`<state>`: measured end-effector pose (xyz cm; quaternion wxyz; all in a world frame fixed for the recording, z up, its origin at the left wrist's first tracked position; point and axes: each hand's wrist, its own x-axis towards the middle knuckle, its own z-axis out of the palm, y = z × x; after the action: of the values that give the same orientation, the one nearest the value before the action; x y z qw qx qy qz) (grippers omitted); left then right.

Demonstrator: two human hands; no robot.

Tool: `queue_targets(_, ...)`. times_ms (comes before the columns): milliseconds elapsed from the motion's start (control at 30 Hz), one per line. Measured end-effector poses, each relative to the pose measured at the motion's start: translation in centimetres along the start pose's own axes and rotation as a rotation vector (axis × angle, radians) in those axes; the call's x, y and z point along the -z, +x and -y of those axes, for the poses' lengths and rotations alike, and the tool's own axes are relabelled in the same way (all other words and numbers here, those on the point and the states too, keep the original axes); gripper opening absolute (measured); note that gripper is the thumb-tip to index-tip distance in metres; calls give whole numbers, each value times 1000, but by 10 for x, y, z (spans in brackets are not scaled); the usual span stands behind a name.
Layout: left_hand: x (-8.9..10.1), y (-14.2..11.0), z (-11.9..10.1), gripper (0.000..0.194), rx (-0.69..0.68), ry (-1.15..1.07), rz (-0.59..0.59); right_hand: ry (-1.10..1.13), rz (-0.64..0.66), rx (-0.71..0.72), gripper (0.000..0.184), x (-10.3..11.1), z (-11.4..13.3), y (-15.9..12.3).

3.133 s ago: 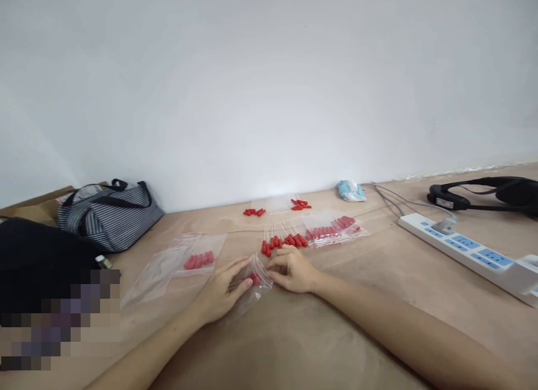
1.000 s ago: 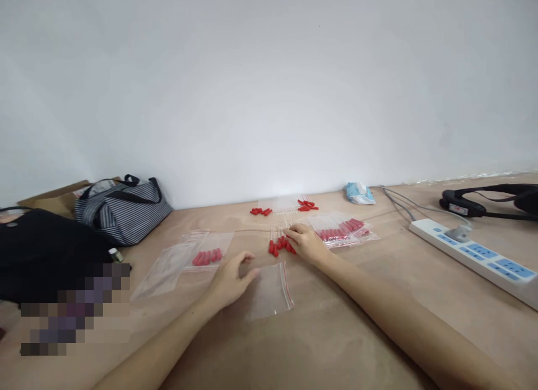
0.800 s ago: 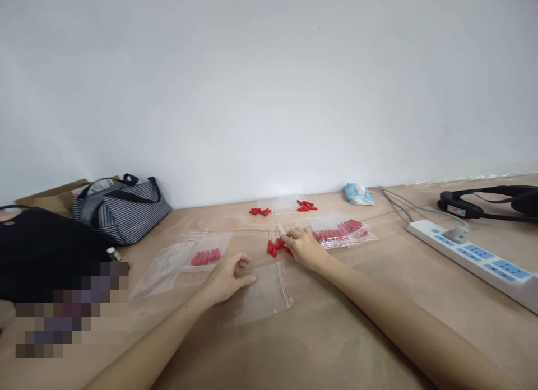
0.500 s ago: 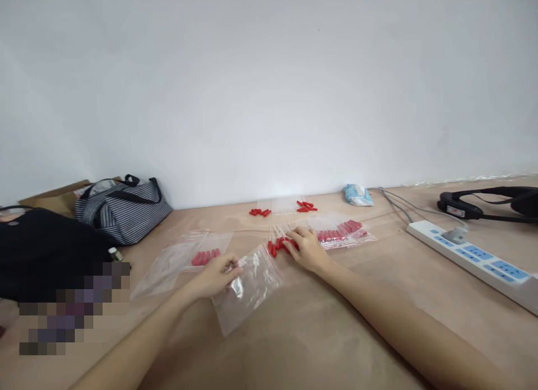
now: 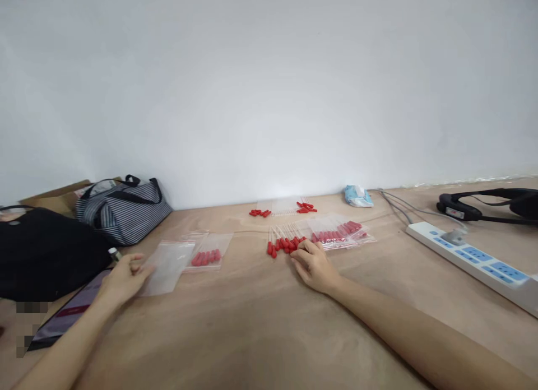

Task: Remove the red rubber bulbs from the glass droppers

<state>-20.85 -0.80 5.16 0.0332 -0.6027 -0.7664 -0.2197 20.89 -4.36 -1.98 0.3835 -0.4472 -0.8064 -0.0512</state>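
A white wall (image 5: 269, 98) backs the brown tabletop (image 5: 235, 334). The left hand (image 5: 121, 281), thumb and fingers parted, is beside the clear bag (image 5: 168, 269); the right hand (image 5: 317, 267) is curled near the red-tipped sticks (image 5: 287, 245), grip unclear. Handle the bag by one edge; keep sticks aligned.

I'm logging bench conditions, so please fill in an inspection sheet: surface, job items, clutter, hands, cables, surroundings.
Surface: brown tabletop
Job items: loose red-tipped sticks; left bag of red pieces; right bags of red pieces; clear bag, no red pieces seen inside
Clutter: striped bag, small bottle, blue-and-white packet, black headset
Hands: left hand by the clear bag, right hand by the sticks; contact unclear for both
Cables: grey cables behind a power strip; damage: nothing seen
Surroundings: pale wall behind
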Motion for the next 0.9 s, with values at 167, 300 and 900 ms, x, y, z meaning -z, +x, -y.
queue_targets(167, 3, -12, -30, 39, -530, 282, -106, -11, -4, 6, 13, -2, -2, 1)
queue_targets(300, -15, -18, -53, 43, -975, 367, 67, -18, 4, 19, 13, -1, -2, 1)
queue_targets(900, -75, -75, -144, 29, -865, -285, 45, -59, 74, 111, 12, -10, 20, 10)
